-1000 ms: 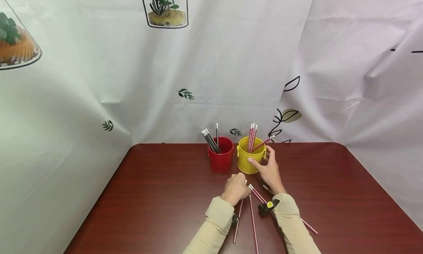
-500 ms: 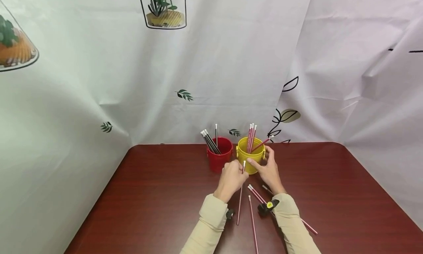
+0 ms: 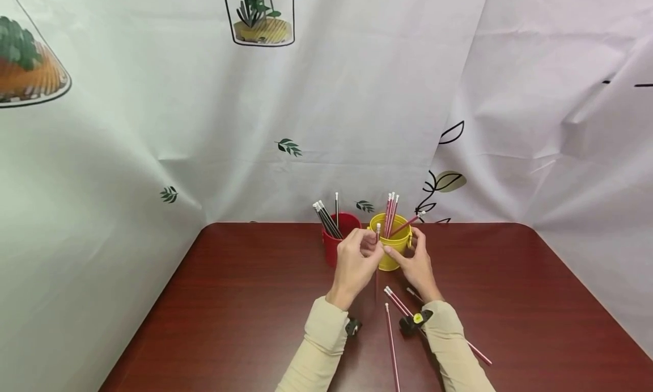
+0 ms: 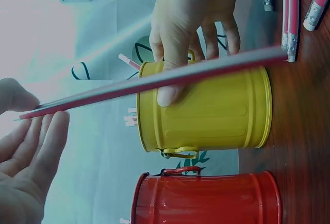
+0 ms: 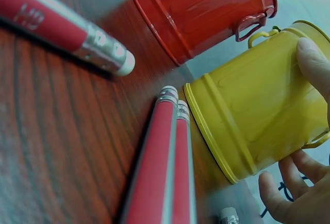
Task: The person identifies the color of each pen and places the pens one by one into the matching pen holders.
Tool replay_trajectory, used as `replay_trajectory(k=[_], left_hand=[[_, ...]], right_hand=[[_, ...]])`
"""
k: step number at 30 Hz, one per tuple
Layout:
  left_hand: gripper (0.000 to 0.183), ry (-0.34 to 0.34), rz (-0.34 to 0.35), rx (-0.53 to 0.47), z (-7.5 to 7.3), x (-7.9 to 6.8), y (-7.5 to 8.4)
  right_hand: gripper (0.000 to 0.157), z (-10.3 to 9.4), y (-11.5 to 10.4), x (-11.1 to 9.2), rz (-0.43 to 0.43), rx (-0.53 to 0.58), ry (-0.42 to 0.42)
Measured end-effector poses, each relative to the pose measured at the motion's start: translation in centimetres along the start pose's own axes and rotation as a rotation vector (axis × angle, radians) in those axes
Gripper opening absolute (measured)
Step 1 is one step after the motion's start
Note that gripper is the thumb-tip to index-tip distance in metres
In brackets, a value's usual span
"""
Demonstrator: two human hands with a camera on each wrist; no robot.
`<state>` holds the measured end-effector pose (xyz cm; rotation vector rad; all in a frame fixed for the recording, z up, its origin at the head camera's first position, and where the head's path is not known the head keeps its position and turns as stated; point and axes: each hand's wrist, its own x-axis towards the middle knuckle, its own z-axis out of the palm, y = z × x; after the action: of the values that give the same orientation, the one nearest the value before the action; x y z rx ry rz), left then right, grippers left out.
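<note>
My left hand (image 3: 353, 264) pinches a red pencil (image 4: 154, 81) near its white eraser end, between thumb and fingertips. The pencil hangs roughly upright in front of the yellow bucket (image 4: 211, 113), its lower end off the table. On the bucket's right side, my right hand (image 3: 419, 269) grips it, thumb across the front and fingers round by the handle. Several red pencils (image 3: 390, 213) stand in that bucket, one leaning out to the right. Left of it is a red bucket (image 5: 206, 15) holding several black pencils (image 3: 326, 219), partly hidden behind my left hand.
Loose red pencils lie on the brown table (image 3: 245, 312): a single one (image 3: 391, 346) in front, a pair (image 3: 399, 302) near the right wrist, another (image 3: 478, 351) partly under the right forearm. A white printed cloth (image 3: 331, 97) hangs behind the table.
My left hand has lifted the red pencil off the table and carried it up and forward to the yellow bucket's front. The right hand keeps its hold on the bucket.
</note>
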<state>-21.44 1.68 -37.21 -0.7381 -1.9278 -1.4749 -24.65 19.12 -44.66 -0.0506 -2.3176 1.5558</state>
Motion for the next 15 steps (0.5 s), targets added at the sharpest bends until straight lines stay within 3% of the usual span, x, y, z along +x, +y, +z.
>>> replay_trajectory(k=[7, 15], left_hand=[[0.012, 0.038, 0.055, -0.008, 0.08, -0.08, -0.31], [0.011, 0.037, 0.052, -0.007, 0.18, -0.18, -0.69]], right_hand=[[0.081, 0.0, 0.03, 0.02, 0.001, 0.001, -0.002], [0.081, 0.13, 0.03, 0.03, -0.002, 0.011, -0.007]])
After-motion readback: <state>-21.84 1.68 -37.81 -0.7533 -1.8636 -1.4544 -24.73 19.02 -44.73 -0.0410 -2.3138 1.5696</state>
